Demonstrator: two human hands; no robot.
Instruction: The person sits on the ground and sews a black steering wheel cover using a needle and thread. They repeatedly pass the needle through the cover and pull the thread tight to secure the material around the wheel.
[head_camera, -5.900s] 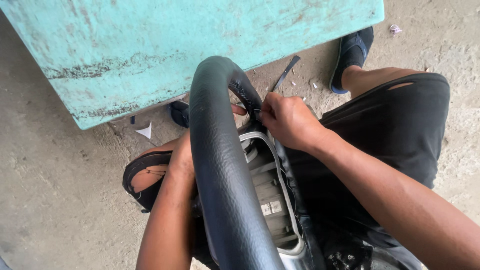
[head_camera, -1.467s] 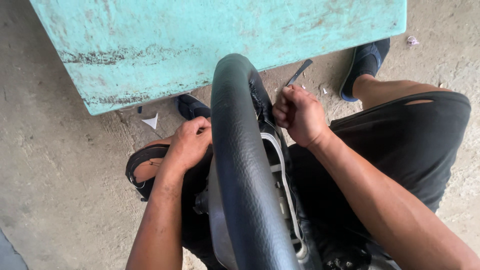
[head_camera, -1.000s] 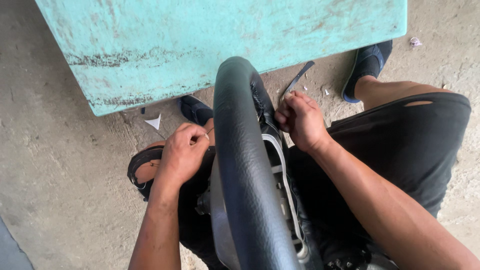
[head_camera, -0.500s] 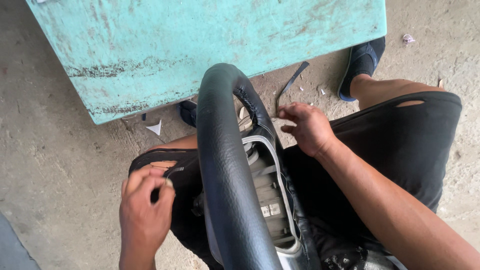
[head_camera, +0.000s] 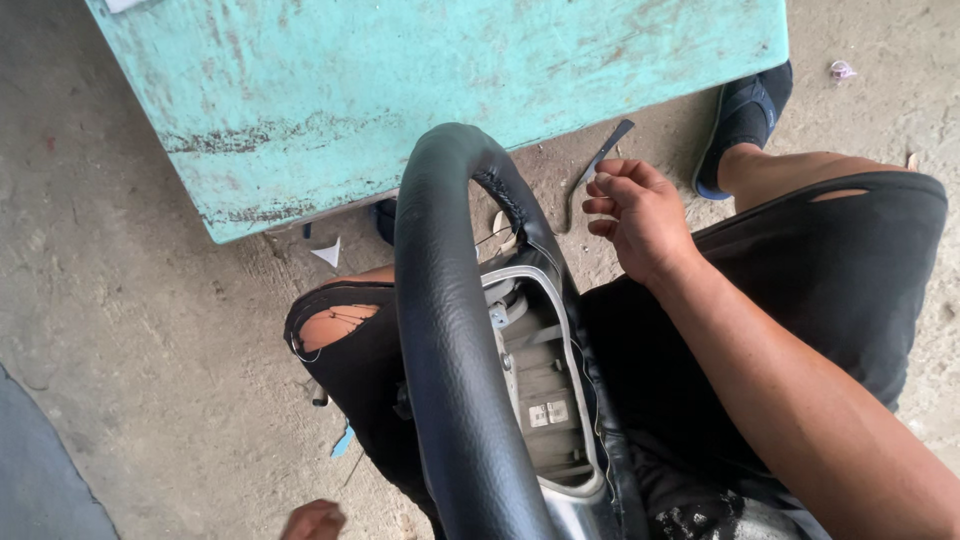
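The right hand (head_camera: 640, 215), fingers loosely curled on nothing, should pull gently toward 2 o'clock from the steering wheel (head_camera: 450, 330); I cannot tell how the left hand (head_camera: 312, 521) is held.

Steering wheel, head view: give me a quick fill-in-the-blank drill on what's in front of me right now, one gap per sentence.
1. The steering wheel stands on edge between the person's ____.
2. The right hand hovers beside the rim, holding ____.
3. Only the fingertips of the left hand show at the ____ edge of the view.
4. Behind the wheel stands a worn table painted ____.

Missing words: knees; nothing; bottom; turquoise
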